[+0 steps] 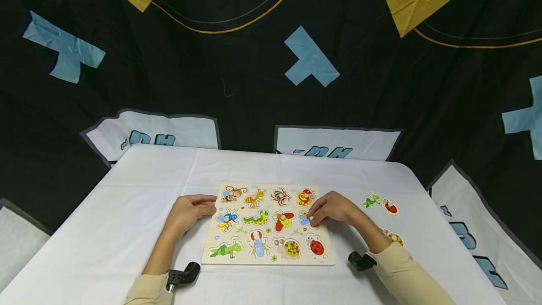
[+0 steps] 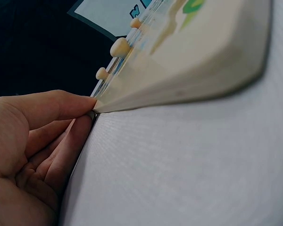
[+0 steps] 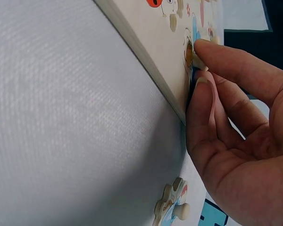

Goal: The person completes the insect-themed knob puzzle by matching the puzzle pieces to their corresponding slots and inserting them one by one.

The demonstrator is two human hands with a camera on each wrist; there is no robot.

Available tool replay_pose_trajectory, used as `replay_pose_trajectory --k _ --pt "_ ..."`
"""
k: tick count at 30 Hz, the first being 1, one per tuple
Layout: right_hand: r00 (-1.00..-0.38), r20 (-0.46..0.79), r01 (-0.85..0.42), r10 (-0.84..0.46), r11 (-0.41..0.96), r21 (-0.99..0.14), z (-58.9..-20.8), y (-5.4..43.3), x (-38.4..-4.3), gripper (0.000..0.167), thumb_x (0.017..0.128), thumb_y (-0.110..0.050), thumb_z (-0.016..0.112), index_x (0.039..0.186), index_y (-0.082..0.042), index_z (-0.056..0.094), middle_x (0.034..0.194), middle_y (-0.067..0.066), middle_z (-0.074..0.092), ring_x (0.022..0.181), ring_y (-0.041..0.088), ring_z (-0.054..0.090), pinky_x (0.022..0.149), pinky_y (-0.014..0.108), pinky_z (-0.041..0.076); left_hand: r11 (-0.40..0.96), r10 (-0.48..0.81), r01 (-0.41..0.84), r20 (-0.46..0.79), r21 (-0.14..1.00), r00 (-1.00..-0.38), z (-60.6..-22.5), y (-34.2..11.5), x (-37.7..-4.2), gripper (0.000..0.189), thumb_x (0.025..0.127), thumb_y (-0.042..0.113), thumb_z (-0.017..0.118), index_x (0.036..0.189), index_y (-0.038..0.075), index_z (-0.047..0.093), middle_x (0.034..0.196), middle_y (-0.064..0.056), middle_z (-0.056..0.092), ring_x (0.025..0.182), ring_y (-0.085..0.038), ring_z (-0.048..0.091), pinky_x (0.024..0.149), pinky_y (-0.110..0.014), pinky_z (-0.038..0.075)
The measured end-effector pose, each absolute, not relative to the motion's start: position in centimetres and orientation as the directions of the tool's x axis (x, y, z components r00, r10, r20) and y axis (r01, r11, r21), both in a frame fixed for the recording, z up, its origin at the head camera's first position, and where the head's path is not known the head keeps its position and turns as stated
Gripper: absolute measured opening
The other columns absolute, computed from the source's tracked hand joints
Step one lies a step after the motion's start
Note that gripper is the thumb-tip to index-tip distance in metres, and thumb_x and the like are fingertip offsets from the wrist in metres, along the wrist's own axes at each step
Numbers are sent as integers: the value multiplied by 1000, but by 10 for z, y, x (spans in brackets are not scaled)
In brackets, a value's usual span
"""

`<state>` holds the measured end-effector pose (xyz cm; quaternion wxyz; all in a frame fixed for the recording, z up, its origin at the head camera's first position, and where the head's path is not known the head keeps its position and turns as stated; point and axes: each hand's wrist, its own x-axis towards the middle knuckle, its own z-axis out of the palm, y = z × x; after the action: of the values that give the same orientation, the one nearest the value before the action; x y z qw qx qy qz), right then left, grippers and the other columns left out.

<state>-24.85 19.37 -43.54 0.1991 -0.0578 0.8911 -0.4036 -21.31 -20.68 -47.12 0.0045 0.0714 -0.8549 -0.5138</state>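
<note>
Wooden board (image 1: 273, 207): left hand (image 1: 189, 213) pinching edge (image 1: 212, 222), curled right hand (image 1: 337, 207) pinching winged piece (image 1: 303, 220)

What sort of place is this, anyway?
Probably a makeshift indoor filming spot: a black backdrop with blue shapes stands behind a white-covered table, and two wrist-worn black devices look like cameras aimed near the puzzle board.

A white cloth-covered table (image 1: 139, 201) carried a pale, rectangular wooden board (image 1: 237, 261) of bright insects; toward its three o'clock lay a flat green piece (image 1: 371, 200), a red ladybird-shaped piece (image 1: 390, 206) and a partly hidden, red-spotted piece (image 1: 395, 238).
</note>
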Motion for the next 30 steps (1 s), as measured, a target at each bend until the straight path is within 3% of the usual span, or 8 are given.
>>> replay_pose_trajectory --k 19,30 --pt "-899 -295 31 -323 627 -779 -437 197 -250 19 68 -5 87 85 -2 79 80 4 76 66 12 61 63 27 51 455 -105 -90 -47 886 -993 -472 -209 -213 37 83 18 80 118 8 76 97 -2 78 91 -6 67 84 -22 46" --pt "-892 -289 11 -348 622 -783 -433 199 -247 19 71 -4 85 88 -1 78 85 6 76 69 13 62 65 28 52 467 -110 -94 -48 879 -993 -471 -208 -213 36 84 18 80 119 8 76 99 -3 79 92 -7 68 89 -28 47"
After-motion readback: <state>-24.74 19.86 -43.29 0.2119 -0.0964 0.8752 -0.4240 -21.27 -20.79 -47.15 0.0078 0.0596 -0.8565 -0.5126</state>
